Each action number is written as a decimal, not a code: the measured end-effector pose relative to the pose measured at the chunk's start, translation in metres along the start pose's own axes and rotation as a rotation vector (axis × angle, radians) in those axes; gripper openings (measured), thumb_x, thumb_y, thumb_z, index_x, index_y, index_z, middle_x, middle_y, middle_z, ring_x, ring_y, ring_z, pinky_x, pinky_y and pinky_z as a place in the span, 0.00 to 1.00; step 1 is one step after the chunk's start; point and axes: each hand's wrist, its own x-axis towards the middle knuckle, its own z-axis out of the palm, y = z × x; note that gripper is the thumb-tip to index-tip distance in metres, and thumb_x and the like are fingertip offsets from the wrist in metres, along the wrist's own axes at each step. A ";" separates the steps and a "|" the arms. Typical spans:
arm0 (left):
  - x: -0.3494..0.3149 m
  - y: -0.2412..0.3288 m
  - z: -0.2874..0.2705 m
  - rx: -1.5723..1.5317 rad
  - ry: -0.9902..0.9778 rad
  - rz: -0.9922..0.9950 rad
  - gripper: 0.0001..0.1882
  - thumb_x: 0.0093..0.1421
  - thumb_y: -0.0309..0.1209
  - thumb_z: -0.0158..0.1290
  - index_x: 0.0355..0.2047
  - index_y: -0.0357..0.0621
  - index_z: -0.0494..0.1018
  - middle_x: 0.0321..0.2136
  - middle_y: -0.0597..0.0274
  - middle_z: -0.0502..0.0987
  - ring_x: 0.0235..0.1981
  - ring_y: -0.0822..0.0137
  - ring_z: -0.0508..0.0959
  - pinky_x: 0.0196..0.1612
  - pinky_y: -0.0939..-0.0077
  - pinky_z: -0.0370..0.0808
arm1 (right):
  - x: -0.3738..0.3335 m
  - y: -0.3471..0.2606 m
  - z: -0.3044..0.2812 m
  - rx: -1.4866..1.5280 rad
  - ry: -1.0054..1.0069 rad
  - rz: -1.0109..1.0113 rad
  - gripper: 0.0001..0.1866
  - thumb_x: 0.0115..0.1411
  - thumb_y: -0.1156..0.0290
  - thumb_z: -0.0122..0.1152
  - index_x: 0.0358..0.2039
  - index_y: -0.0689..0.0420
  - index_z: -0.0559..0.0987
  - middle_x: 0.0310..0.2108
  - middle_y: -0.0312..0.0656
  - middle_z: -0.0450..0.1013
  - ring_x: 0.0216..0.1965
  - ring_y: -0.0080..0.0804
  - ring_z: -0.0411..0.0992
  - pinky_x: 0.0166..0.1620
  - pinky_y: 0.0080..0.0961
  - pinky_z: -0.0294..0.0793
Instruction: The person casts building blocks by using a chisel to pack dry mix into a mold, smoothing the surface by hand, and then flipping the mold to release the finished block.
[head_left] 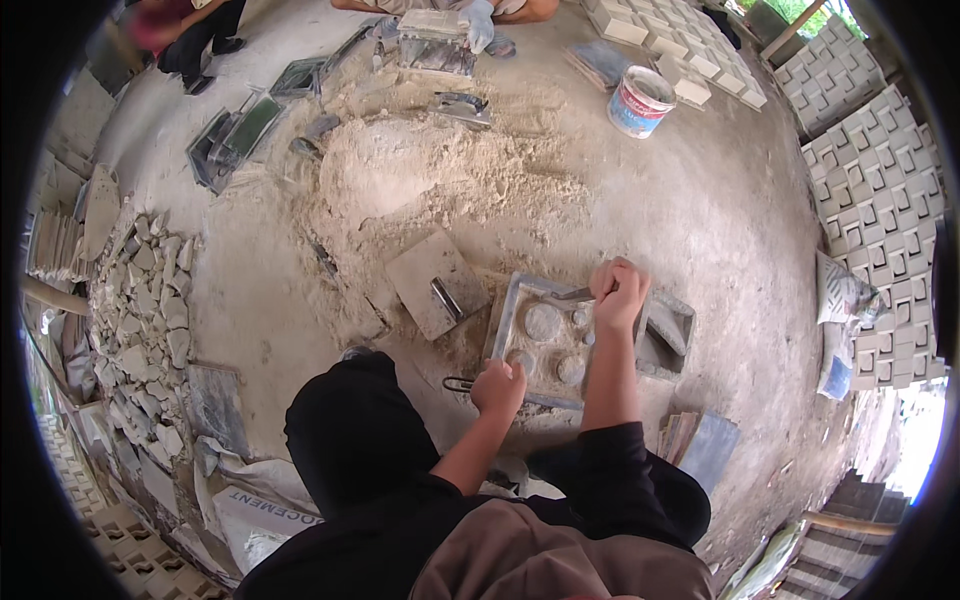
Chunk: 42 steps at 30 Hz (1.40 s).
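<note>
Square mould (pixel 507 302) on the floor (pixel 740 300) has, left to right, a wire loop (pixel 458 384), the left hand (pixel 498 388) curled at its near-left corner, hold unclear, and round discs (pixel 543 322) that the flat blade (pixel 572 294) clenched in the right hand (pixel 620 288) could gouge if tilted.

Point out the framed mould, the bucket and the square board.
Framed mould (pixel 506 313), head view: left rim.
Bucket (pixel 634 110), head view: outer wall.
Square board (pixel 424 274), head view: bare top face.
</note>
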 end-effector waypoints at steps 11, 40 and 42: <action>0.006 -0.002 0.005 0.047 0.048 0.025 0.17 0.52 0.47 0.45 0.25 0.46 0.72 0.22 0.54 0.76 0.26 0.52 0.77 0.30 0.58 0.72 | 0.008 0.008 0.005 0.123 -0.052 0.027 0.16 0.47 0.74 0.40 0.04 0.59 0.57 0.05 0.36 0.54 0.08 0.20 0.49 0.14 0.21 0.44; 0.007 -0.001 0.015 0.080 0.100 0.087 0.17 0.51 0.47 0.45 0.23 0.46 0.71 0.22 0.51 0.75 0.26 0.49 0.76 0.30 0.56 0.70 | 0.023 -0.023 -0.067 -0.136 -0.080 0.118 0.13 0.44 0.72 0.39 0.06 0.57 0.56 0.06 0.36 0.52 0.09 0.23 0.48 0.16 0.21 0.48; 0.005 -0.002 0.016 0.049 0.114 0.073 0.16 0.50 0.44 0.45 0.24 0.43 0.72 0.22 0.48 0.75 0.27 0.47 0.75 0.32 0.56 0.70 | 0.015 -0.026 -0.072 -0.099 -0.012 0.090 0.13 0.45 0.72 0.38 0.06 0.57 0.56 0.06 0.36 0.52 0.09 0.23 0.49 0.16 0.21 0.48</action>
